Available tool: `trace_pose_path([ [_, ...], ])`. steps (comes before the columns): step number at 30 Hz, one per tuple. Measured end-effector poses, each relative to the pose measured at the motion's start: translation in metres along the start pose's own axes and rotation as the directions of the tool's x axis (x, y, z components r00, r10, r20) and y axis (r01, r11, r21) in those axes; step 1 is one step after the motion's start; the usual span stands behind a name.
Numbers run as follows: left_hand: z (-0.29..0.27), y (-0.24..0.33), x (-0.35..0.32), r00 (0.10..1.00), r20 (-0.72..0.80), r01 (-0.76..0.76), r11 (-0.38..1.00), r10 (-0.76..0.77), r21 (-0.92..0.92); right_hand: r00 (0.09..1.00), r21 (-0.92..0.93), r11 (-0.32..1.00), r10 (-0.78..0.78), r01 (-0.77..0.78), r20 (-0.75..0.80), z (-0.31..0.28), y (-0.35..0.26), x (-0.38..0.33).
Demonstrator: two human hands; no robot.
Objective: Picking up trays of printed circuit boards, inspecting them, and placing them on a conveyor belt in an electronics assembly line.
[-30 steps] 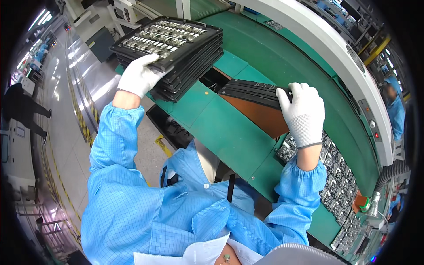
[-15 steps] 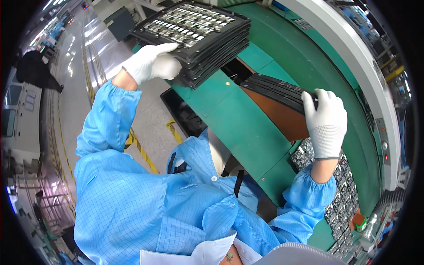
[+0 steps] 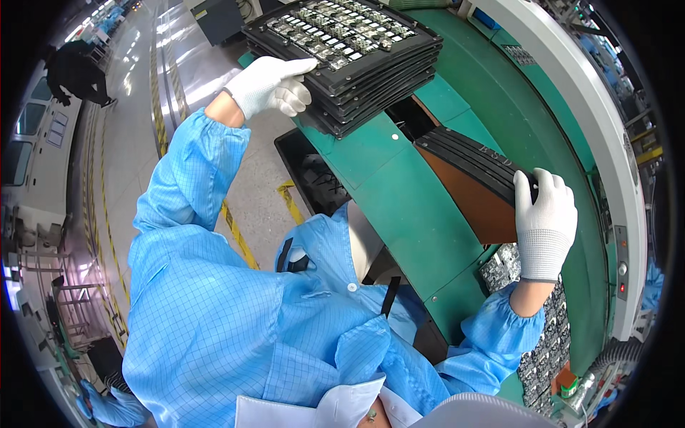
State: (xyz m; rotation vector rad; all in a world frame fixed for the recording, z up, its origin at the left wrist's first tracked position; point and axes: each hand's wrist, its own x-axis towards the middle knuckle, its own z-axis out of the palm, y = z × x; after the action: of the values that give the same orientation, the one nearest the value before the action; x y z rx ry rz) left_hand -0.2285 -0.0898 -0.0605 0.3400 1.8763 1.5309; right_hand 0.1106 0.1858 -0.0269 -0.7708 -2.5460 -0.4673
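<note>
Over green worktop [image 3: 399,214], tilted trays [image 3: 467,157] seemingly stretch rightward.

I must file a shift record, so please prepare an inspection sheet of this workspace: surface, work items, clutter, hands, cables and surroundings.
Surface: green bench, carrying trays and parts.
Work items: tray stack, metallic pieces on top; tilted trays, black, with brown panel facing the person.
Clutter: small parts crowded at right; black bin beside bench, contents unclear.
Hands: left hand at the stack's near corner, grip unclear; right hand gripping the tilted trays' right end.
Cables: nothing seen clearly; ribbed hose at right.
Surroundings: white arch; striped floor tape; dark-clothed person, upper left.
</note>
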Motion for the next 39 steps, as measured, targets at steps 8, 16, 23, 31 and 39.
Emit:
trace_pose_path([
  [8,-0.011,-0.010,0.015,0.970,0.238,0.081,0.986,-0.044,-0.148,1.000,-0.020,1.000,-0.001,0.001,0.005,-0.003,0.001,-0.004],
  [16,0.017,0.004,-0.019,0.949,-0.152,-0.223,0.931,0.275,0.289,1.000,-0.016,1.000,0.010,-0.009,0.029,0.001,0.005,-0.002],
  [23,0.030,-0.006,-0.014,0.582,0.207,-0.565,0.208,0.787,0.798,0.999,-0.027,1.000,0.001,0.001,0.049,0.002,0.005,-0.001],
  [31,0.013,0.002,-0.011,0.689,0.274,-0.626,0.362,0.671,0.691,0.997,-0.014,1.000,0.004,-0.003,0.076,0.001,0.004,0.002],
  [39,-0.067,0.009,0.041,0.508,0.221,-0.654,0.205,0.833,0.728,0.999,-0.046,0.999,-0.016,0.018,0.037,0.001,0.004,0.001],
])
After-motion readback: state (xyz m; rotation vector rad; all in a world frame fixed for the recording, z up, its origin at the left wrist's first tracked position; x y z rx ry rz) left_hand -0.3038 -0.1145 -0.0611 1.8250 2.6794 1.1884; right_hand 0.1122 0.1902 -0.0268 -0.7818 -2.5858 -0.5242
